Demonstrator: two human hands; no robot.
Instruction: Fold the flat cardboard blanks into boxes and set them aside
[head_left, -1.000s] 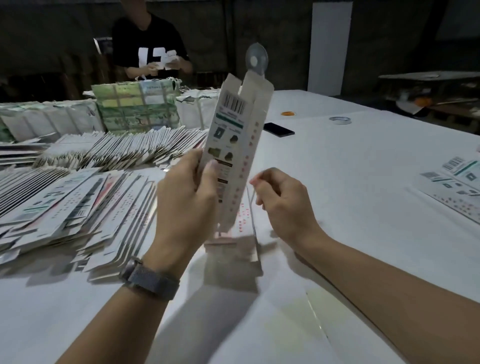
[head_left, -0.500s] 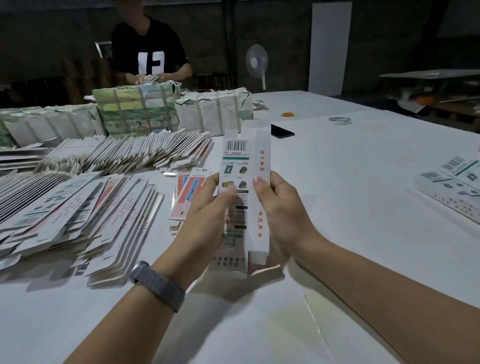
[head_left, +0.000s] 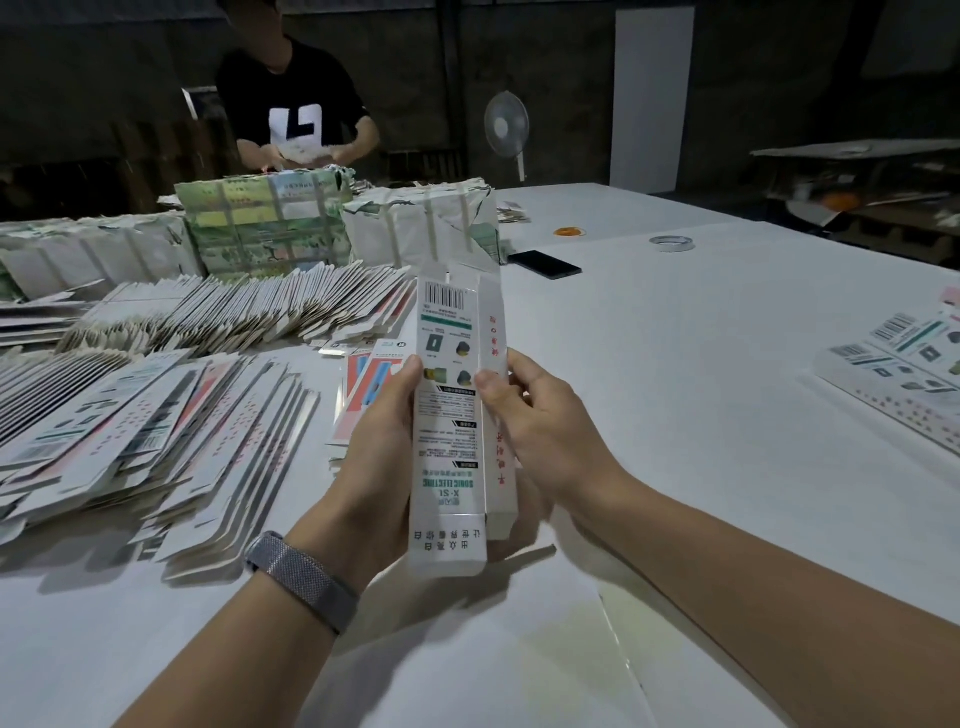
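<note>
Two hands hold a half-formed box upright above the worktop.

The long white box (head_left: 449, 415) stands between both hands, barcode end up and away from the person. The left hand (head_left: 376, 457) grips its left edge, thumb on the printed front; the right hand (head_left: 540, 426) grips the right side panel, thumb on the front corner, fingers curled behind. Fanned flat blanks (head_left: 156, 415) lie on the worktop (head_left: 675, 395) to the left, more blanks (head_left: 904, 374) well apart at right.

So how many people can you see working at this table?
2: the camera wearer, whose left hand and right hand hold a box, and a person at the far end. Others may be out of view.
</note>
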